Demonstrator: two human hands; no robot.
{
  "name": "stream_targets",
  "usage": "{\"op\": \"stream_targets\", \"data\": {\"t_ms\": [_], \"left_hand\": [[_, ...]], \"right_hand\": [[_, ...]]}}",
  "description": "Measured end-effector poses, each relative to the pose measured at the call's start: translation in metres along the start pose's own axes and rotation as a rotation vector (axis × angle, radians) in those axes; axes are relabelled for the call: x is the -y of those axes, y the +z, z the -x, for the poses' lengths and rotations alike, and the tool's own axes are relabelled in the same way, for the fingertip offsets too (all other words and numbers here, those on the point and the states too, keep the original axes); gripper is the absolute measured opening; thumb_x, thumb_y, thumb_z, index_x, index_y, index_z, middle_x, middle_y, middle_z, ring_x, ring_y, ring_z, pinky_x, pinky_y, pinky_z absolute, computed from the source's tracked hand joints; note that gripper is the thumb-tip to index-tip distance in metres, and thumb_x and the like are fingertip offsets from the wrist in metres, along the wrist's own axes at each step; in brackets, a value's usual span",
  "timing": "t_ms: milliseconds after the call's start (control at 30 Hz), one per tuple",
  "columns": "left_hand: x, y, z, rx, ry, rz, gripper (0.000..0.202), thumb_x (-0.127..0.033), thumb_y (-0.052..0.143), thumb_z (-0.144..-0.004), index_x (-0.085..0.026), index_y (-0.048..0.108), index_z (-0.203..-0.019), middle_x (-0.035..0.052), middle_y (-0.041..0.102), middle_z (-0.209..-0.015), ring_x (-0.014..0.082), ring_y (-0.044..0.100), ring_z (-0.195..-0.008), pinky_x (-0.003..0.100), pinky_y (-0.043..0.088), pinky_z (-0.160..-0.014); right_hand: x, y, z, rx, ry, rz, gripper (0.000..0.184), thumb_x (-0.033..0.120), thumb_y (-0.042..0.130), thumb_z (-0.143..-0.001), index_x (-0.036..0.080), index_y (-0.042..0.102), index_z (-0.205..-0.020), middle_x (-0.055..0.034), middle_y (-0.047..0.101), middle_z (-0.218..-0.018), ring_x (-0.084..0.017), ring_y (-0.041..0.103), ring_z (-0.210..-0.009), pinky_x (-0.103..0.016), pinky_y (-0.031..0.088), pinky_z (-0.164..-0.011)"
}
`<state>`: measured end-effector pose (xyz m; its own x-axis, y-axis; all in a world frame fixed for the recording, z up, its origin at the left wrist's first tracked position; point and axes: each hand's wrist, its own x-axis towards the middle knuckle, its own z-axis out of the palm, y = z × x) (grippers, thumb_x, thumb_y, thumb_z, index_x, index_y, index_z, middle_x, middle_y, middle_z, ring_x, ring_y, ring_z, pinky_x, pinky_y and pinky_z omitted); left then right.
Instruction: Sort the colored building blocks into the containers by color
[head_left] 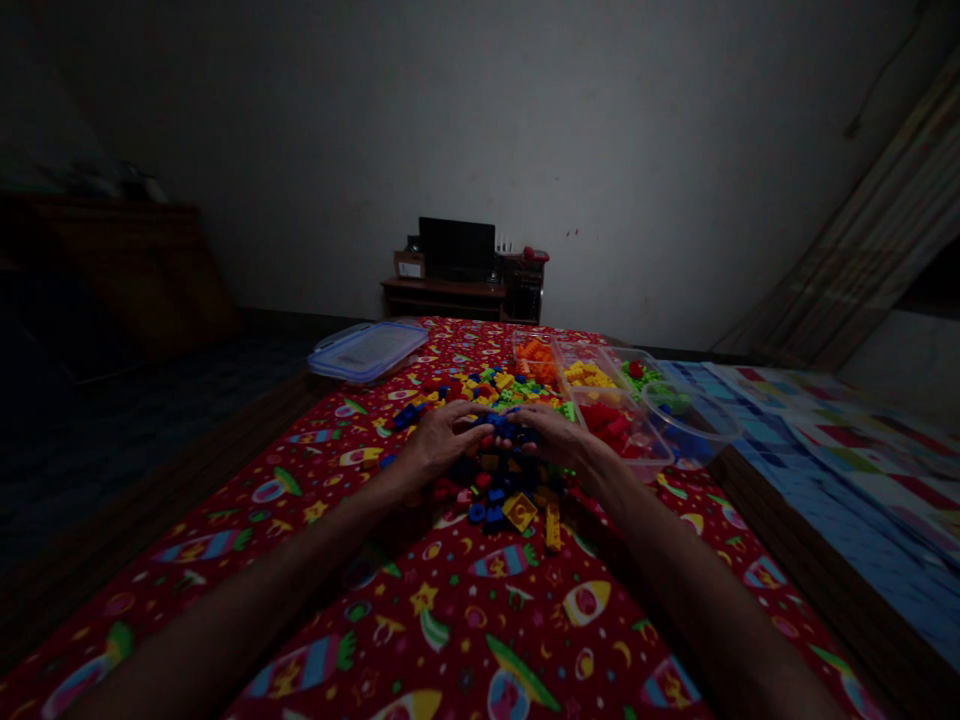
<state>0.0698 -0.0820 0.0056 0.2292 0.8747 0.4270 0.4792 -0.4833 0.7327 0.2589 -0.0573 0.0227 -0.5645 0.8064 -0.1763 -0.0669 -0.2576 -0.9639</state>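
head view: blue blocks (501,424) sit between the left hand (448,440) and the right hand (550,435), at the middle of a loose pile of mixed blocks (495,382). both hands are half curled, fingertips at the blue blocks; how firmly either one grips, i cannot tell. a square yellow block (519,512) lies at the pile's near edge. right of the pile is a clear tray (651,452), orange, yellow, red and green blocks in separate compartments, with a round clear tub (729,434) at its right side. a blue-rimmed lid (367,352) lies left, on red patterned cloth (450,620). farther off stands a dark screen (457,248).
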Motion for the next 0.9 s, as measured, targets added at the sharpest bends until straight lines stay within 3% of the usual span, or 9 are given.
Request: {"op": "stream_targets", "data": {"t_ms": [133,233,433,600,733,833,900], "left_hand": [[-0.005,0.005,0.006,-0.048,0.017,-0.117,0.032,-0.036,0.057,-0.082,-0.021,0.068,-0.108,0.0052,0.071,-0.104,0.0225,0.066,-0.093,0.035,0.052,-0.085],[-0.007,0.013,0.011,-0.046,0.076,-0.170,0.036,-0.032,0.051,-0.087,-0.023,0.061,-0.120,0.0048,0.067,-0.117,0.0229,0.064,-0.103,0.036,0.049,-0.091],[-0.012,0.032,0.019,-0.062,0.069,-0.245,0.058,-0.023,0.039,-0.090,-0.018,0.023,-0.146,0.0126,0.057,-0.130,0.0253,0.058,-0.114,0.041,0.047,-0.095],[-0.020,0.032,0.020,-0.046,0.115,-0.259,0.062,-0.026,0.033,-0.093,-0.016,0.008,-0.149,0.0127,0.032,-0.150,0.0245,0.029,-0.138,0.043,0.032,-0.110],[-0.022,0.026,0.018,-0.037,0.146,-0.272,0.058,-0.030,0.030,-0.095,-0.018,0.011,-0.149,0.0100,0.026,-0.153,0.0240,0.027,-0.139,0.042,0.028,-0.113],[-0.019,0.024,0.018,-0.028,0.195,-0.283,0.056,-0.030,0.029,-0.096,-0.018,0.015,-0.148,0.0097,0.026,-0.153,0.0233,0.027,-0.139,0.043,0.028,-0.114],[-0.015,0.025,0.019,-0.013,0.227,-0.292,0.054,-0.030,0.029,-0.096,-0.017,0.019,-0.147,0.0101,0.025,-0.153,0.0224,0.026,-0.139,0.042,0.027,-0.115]], "right_hand": [[-0.008,0.005,-0.007,-0.080,0.037,-0.147,0.018,0.035,0.055,-0.084,0.017,0.060,-0.085,0.0000,0.061,-0.068,-0.008,0.056,-0.056,-0.013,0.041,-0.040],[-0.012,0.013,-0.009,-0.175,0.031,-0.176,0.026,0.044,0.057,-0.083,0.019,0.060,-0.086,0.0013,0.059,-0.066,-0.008,0.055,-0.056,-0.015,0.043,-0.042],[-0.017,0.029,-0.009,-0.159,-0.052,-0.205,0.031,0.036,0.076,-0.065,0.016,0.056,-0.076,0.0072,0.050,-0.054,-0.003,0.041,-0.041,-0.011,0.027,-0.032],[-0.014,0.025,-0.010,-0.221,-0.103,-0.178,0.029,0.034,0.073,-0.063,0.017,0.052,-0.074,0.0091,0.048,-0.050,-0.001,0.034,-0.034,-0.012,0.022,-0.030],[0.015,0.000,0.002,-0.336,-0.236,-0.017,0.026,0.036,0.067,-0.066,0.018,0.052,-0.078,0.0054,0.055,-0.058,-0.002,0.039,-0.038,-0.012,0.021,-0.032],[0.046,-0.037,0.023,-0.637,-0.482,0.244,0.032,0.037,0.067,-0.063,0.018,0.055,-0.085,0.0037,0.058,-0.063,-0.006,0.050,-0.047,-0.013,0.029,-0.035],[0.061,-0.070,0.039,-0.898,-0.567,0.460,0.034,0.040,0.064,-0.064,0.017,0.057,-0.088,0.0022,0.059,-0.064,-0.010,0.054,-0.050,-0.016,0.035,-0.039]]}}
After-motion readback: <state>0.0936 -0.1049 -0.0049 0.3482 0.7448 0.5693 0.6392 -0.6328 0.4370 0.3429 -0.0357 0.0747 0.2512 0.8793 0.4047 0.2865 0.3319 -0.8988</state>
